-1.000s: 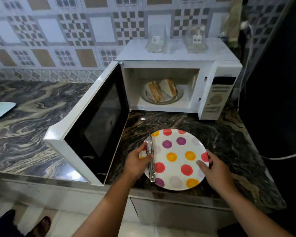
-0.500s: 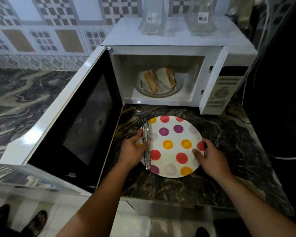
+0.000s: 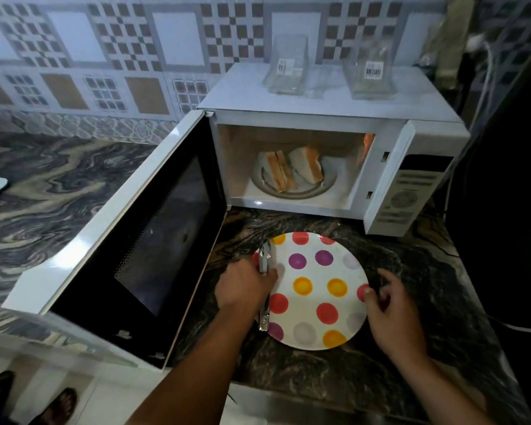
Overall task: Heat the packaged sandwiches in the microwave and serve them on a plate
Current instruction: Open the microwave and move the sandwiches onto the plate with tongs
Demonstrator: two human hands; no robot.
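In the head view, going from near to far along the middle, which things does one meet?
Polka-dot plate → sandwiches inside the open microwave → two clear empty packages on its top → tiled wall.

Left hand (image 3: 246, 285) covers the middle of the tongs (image 3: 264, 289) and the plate's (image 3: 319, 289) left rim. Labels on the two clear packages (image 3: 285, 65) are too small to read. Microwave (image 3: 334, 124) panel markings blurred.
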